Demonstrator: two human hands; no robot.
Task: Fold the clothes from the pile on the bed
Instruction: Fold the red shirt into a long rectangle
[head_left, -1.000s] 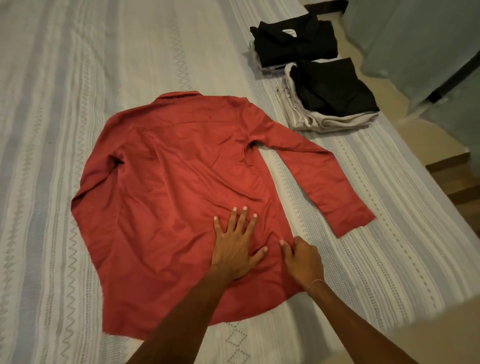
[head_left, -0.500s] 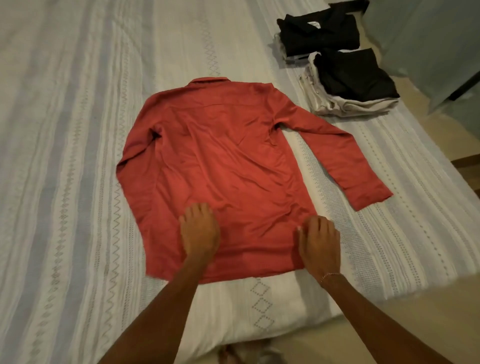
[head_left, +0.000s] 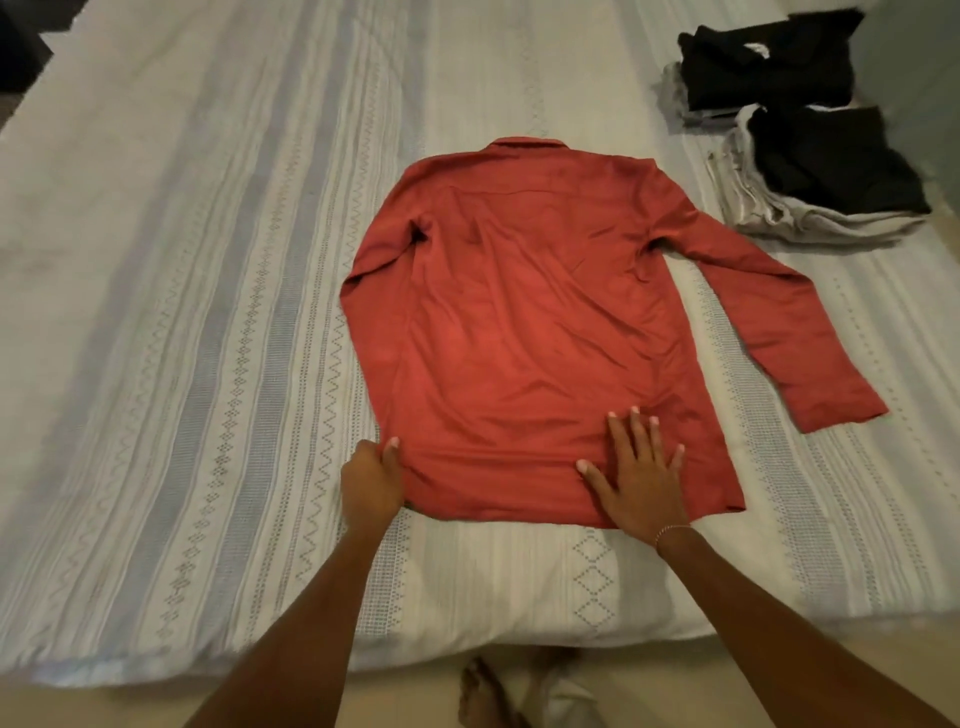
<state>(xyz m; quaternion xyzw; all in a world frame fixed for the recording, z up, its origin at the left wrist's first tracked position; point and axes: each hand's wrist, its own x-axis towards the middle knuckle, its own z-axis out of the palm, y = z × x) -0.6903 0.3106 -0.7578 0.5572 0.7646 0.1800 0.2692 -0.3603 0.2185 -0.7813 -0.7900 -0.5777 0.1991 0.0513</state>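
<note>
A red long-sleeved shirt (head_left: 524, 322) lies back-up on the bed, collar pointing away from me. Its right sleeve stretches out to the right, while the left sleeve is folded in along the body. My left hand (head_left: 371, 480) pinches the shirt's lower left corner, thumb on top of the cloth. My right hand (head_left: 636, 475) rests flat on the hem at the lower right, fingers spread. A bracelet sits on that wrist.
Two stacks of folded black and grey clothes (head_left: 810, 156) sit at the bed's far right edge. The bed (head_left: 182, 338) has a pale striped, patterned cover. Its near edge runs across the bottom, with my bare foot (head_left: 483, 696) on the floor below.
My left hand slid left from the shirt's lower middle to its lower left corner and pinched it. My right hand spread flat on the hem. The view shifted, so the shirt sits more centrally.
</note>
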